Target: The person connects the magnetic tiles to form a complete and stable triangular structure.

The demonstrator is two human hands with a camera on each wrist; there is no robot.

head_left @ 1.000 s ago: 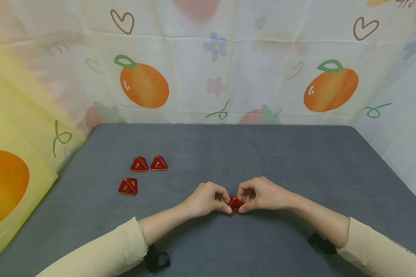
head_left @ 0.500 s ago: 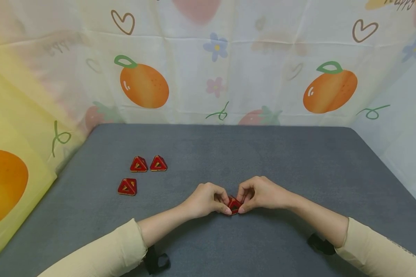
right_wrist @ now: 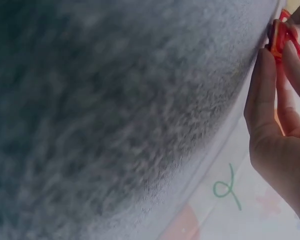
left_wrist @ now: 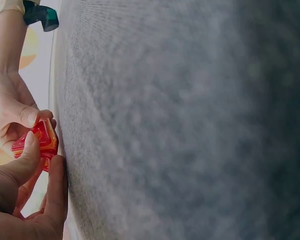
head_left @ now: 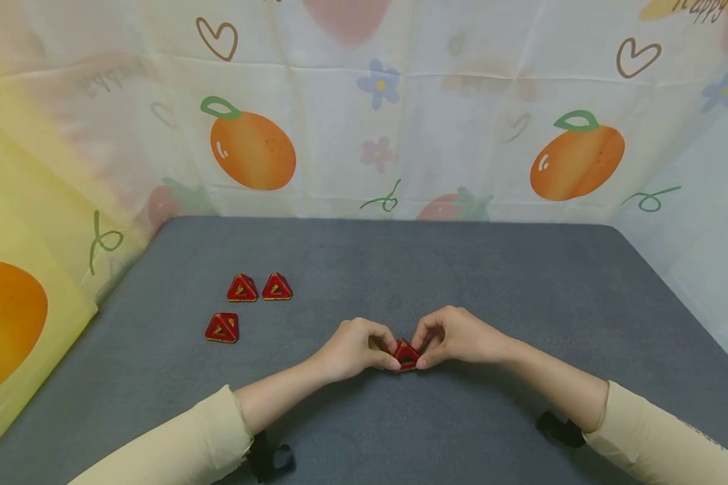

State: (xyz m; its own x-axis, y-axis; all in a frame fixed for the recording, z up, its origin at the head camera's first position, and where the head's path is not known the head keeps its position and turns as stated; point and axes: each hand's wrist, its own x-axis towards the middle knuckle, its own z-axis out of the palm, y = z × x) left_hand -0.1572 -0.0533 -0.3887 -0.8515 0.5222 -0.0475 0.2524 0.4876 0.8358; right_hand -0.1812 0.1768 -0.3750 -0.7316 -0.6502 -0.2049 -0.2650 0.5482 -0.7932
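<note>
Between both hands, near the front middle of the table, is a small red pyramid-shaped piece [head_left: 406, 357] with gold edging and a dark opening in its near face. My left hand [head_left: 356, 349] pinches its left side between thumb and fingers. From the right, my right hand [head_left: 455, 335] pinches the other side the same way. The left wrist view shows both thumbs pressed on the red piece [left_wrist: 40, 140], low over the table. In the right wrist view the red piece [right_wrist: 279, 39] sits at the fingertips, partly cut off by the frame's edge.
Three similar red pyramids stand at the left of the grey table [head_left: 491, 269]: a back-left pyramid [head_left: 243, 288], a pyramid beside it [head_left: 277, 287] and a nearer pyramid [head_left: 222, 328]. A fruit-print curtain [head_left: 340, 135] hangs behind the table.
Both hands have shifted very slightly left and away from me with the red piece, keeping their pinch. The three other pyramids stay put, while the head view drifts a little.
</note>
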